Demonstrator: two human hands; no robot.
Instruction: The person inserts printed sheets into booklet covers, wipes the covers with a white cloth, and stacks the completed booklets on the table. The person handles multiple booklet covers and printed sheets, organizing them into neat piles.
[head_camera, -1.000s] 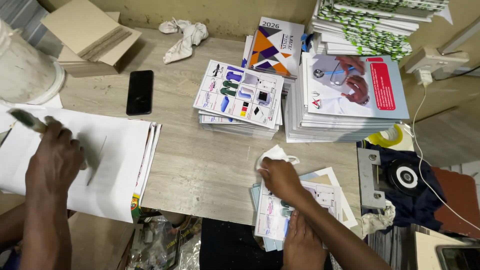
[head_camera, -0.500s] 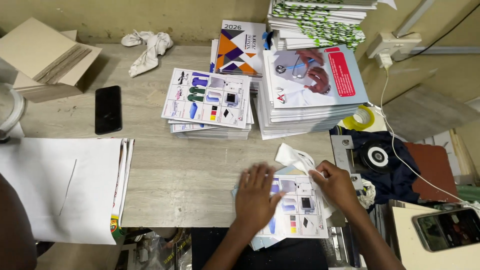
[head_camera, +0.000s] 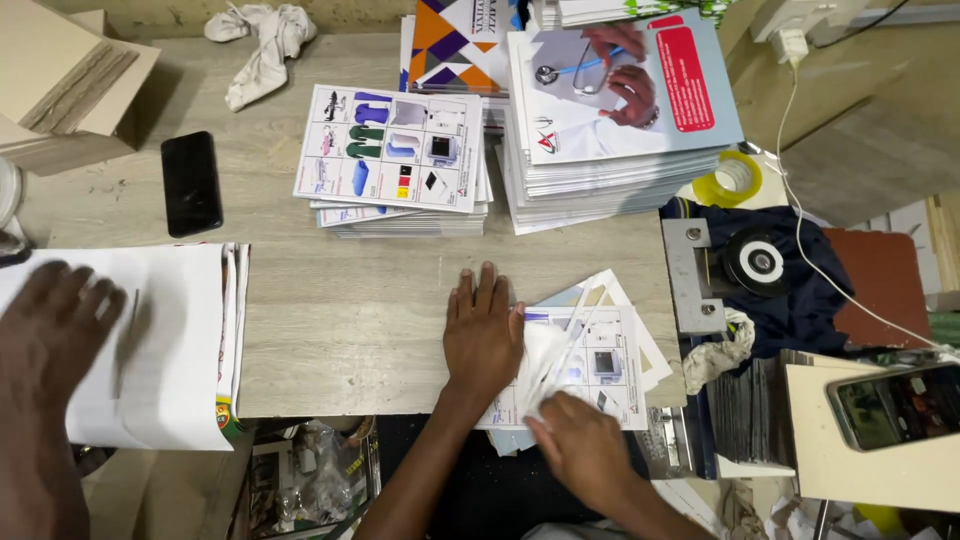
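We look down on a pale wooden table (head_camera: 350, 330); at its far edge stand two tall stacks of printed booklets, the larger stack (head_camera: 610, 150) topped by a cover with a stethoscope picture, the lower stack (head_camera: 395, 165) beside it showing a grid of product pictures, squared up as if kept ready to hand. At the near left lies a pile of large white sheets (head_camera: 170, 340), and another person's hand (head_camera: 55, 330) lies flat and spread on it, seemingly to keep the sheets from sliding. Near the front edge, just before us, lies a small loose bundle of printed leaflets (head_camera: 600, 365), fanned out unevenly; our left hand (head_camera: 485, 335) rests open, fingers together, pressing the bundle's left edge to the table, while our right hand (head_camera: 580, 445) has its fingers curled over the near edge, lifting or folding a white sheet, though how firmly it grips we cannot tell. Smaller things: a black phone (head_camera: 190, 183) lying flat; a crumpled white cloth (head_camera: 260, 40); a yellow tape roll (head_camera: 730, 178).
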